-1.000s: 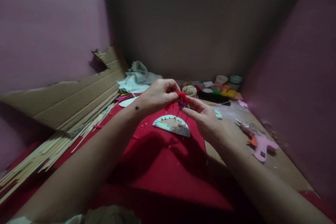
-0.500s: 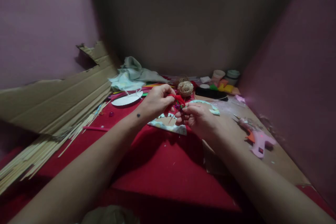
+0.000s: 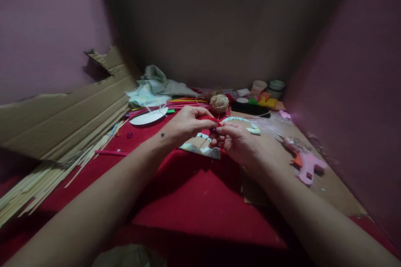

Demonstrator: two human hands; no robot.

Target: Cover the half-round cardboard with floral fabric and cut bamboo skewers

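My left hand [image 3: 191, 122] is closed, pinching a red ribbon-like strip [image 3: 207, 118] above the middle of the red cloth. A small shiny purple ball [image 3: 213, 129], like a bead or bell, hangs just under the strip between both hands. My right hand [image 3: 232, 138] is closed too, its thumb and fingertips at the strip's right end beside the ball. Fingers partly cover the strip, so how the ball is joined to it cannot be made out. Below lies a cardboard piece edged with pale patterned fabric [image 3: 200, 149].
Thin wooden sticks [image 3: 46, 181] and a cardboard sheet [image 3: 72, 110] lie left. Farther back are a white disc [image 3: 148, 117], crumpled cloth [image 3: 156, 89] and a twine ball [image 3: 219, 103]. On the right, a pink glue gun [image 3: 308, 167] rests on a board; tubs [image 3: 276, 89] stand behind.
My hands have drawn closer together. The red strip shows less between the fingers and now lies flatter, with the purple ball partly covered. The view has shifted slightly.
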